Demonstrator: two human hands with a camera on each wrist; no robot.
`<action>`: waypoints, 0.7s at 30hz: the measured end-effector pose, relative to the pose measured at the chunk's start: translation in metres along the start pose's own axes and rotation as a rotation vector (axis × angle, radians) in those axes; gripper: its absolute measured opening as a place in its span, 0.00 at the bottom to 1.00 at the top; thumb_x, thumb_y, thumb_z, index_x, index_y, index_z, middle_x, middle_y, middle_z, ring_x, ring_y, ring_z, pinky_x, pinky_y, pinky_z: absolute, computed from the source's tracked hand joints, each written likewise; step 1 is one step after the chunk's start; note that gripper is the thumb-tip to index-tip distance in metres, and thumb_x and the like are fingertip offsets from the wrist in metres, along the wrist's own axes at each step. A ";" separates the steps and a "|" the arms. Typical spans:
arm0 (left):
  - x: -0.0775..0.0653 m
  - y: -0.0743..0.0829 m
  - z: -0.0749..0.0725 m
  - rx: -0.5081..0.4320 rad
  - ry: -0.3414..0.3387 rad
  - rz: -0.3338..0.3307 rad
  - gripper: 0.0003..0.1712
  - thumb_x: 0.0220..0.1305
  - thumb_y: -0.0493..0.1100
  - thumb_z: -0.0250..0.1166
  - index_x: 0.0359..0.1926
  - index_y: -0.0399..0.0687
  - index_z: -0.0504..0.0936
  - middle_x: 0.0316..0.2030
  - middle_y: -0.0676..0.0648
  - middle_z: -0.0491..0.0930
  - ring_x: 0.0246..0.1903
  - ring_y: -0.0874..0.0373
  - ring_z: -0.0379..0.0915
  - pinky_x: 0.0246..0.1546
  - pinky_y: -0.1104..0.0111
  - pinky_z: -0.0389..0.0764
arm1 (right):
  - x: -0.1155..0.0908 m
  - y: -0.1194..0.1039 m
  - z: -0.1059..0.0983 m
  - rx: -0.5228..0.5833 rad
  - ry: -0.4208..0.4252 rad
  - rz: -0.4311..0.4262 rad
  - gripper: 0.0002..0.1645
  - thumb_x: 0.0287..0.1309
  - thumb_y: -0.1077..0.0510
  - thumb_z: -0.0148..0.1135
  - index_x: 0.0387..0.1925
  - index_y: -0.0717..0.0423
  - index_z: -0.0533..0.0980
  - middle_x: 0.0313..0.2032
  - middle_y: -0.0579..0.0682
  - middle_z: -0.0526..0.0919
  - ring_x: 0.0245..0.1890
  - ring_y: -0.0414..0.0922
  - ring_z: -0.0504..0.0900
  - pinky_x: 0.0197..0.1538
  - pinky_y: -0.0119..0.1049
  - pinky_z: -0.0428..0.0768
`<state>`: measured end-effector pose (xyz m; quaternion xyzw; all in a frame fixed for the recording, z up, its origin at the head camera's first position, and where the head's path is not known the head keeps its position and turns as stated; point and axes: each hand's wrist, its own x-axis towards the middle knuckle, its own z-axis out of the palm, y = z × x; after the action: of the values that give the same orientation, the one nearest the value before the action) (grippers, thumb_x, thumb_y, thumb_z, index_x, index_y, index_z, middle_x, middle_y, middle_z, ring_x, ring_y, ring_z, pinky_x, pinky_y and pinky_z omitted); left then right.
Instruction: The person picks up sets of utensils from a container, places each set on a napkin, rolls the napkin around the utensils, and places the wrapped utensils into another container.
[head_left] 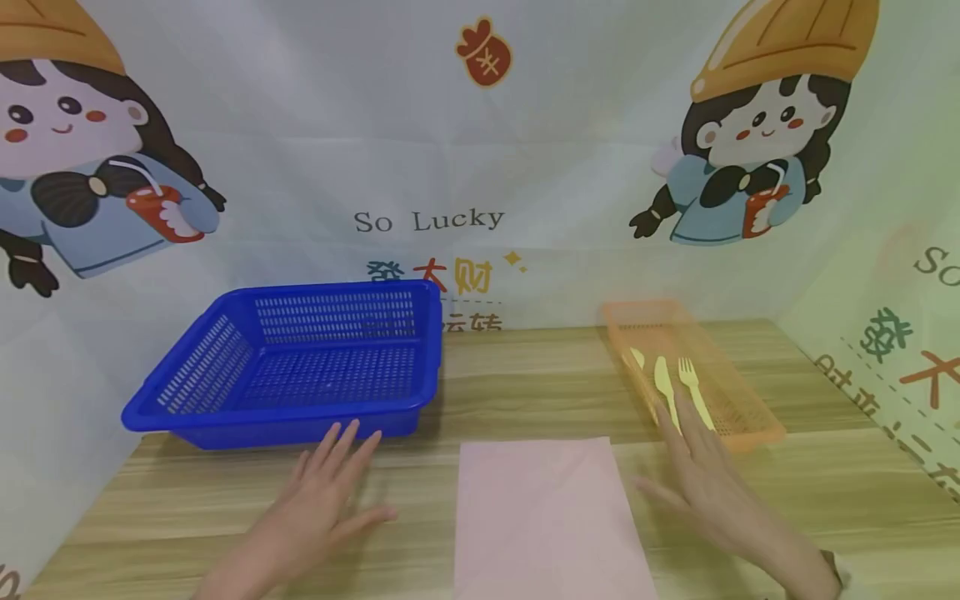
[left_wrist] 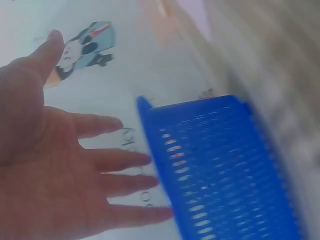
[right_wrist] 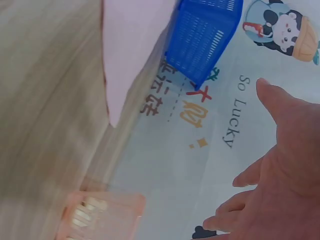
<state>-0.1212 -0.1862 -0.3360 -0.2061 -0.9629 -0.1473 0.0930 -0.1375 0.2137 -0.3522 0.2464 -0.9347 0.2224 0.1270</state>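
My left hand (head_left: 318,500) hovers in front of a blue perforated plastic basket (head_left: 285,412), its fingers spread and holding nothing. In the left wrist view the palm and straight fingers appear beside the basket's side. On the right, my right hand (head_left: 705,492) is held with fingers extended near an orange basket (head_left: 742,392). Inside that basket lie a pale yellow knife (head_left: 663,379), a fork (head_left: 696,392) and another pale yellow piece (head_left: 637,357), partly hidden. Between the hands a pink sheet (head_left: 543,517) lies flat on the table; whether it is paper or cloth I cannot tell.
The wood-grain table (head_left: 517,383) ends at a white printed backdrop (head_left: 570,183) with cartoon figures and lettering. The backdrop also closes in both sides. The blue basket stands at the back left, the orange one at the back right.
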 end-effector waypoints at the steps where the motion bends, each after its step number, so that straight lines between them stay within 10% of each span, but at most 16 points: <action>1: 0.001 0.002 -0.002 -0.007 0.014 0.014 0.43 0.54 0.61 0.57 0.63 0.40 0.59 0.62 0.33 0.55 0.62 0.36 0.47 0.55 0.39 0.54 | 0.002 -0.001 -0.001 0.001 0.009 -0.014 0.53 0.56 0.47 0.56 0.67 0.55 0.32 0.66 0.61 0.24 0.63 0.68 0.37 0.50 0.73 0.47; 15: 0.034 0.012 0.021 -0.051 0.263 0.388 0.30 0.58 0.52 0.59 0.55 0.37 0.66 0.54 0.34 0.66 0.48 0.40 0.69 0.42 0.51 0.75 | 0.019 -0.011 0.012 -0.073 -0.055 -0.076 0.49 0.56 0.43 0.54 0.65 0.66 0.43 0.64 0.71 0.40 0.61 0.69 0.48 0.52 0.66 0.59; 21: 0.041 0.012 0.045 -0.047 0.171 0.477 0.33 0.49 0.43 0.66 0.52 0.30 0.65 0.50 0.29 0.68 0.48 0.39 0.68 0.45 0.52 0.74 | 0.017 -0.009 0.028 -0.095 -0.096 -0.112 0.48 0.55 0.41 0.52 0.61 0.73 0.50 0.61 0.73 0.48 0.59 0.68 0.54 0.52 0.62 0.63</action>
<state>-0.1579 -0.1466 -0.3653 -0.4164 -0.8720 -0.1604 0.2012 -0.1509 0.1866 -0.3671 0.3024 -0.9339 0.1585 0.1058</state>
